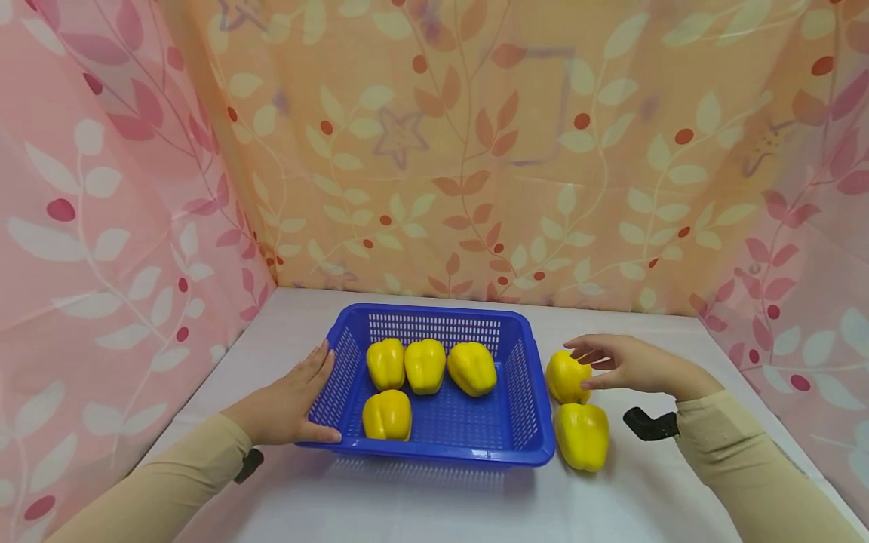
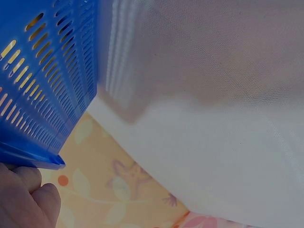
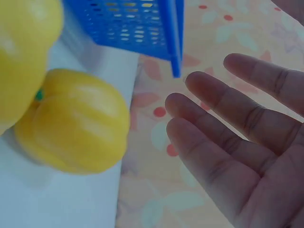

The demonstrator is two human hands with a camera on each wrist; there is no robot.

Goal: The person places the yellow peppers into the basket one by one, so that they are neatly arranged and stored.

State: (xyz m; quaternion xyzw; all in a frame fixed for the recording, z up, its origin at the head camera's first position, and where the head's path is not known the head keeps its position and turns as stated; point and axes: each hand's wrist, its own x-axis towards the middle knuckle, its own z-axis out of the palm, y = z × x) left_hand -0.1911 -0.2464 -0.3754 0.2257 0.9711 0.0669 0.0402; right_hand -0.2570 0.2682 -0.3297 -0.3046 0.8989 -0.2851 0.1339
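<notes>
A blue plastic basket (image 1: 462, 453) with slotted walls holds several yellow bell peppers (image 1: 425, 366). My left hand (image 1: 288, 400) rests on its left rim, fingers straight and thumb at the near left corner. In the left wrist view, those fingers (image 2: 29, 179) lie against the rim. To the basket's right, two more yellow bell peppers sit on the table, a farther one (image 1: 563, 377) and a nearer one (image 1: 581, 437). My right hand (image 1: 627, 363) hovers by the farther pepper, partly overlapping it. In the right wrist view its fingers (image 3: 213, 159) are spread and hold nothing.
A white cloth covers the table (image 1: 271, 498). Patterned fabric hangs behind it, orange at the back (image 1: 475, 188) and pink at the left (image 1: 115, 226) and right (image 1: 801, 302). A dark strap end (image 1: 650, 424) juts from the right wrist.
</notes>
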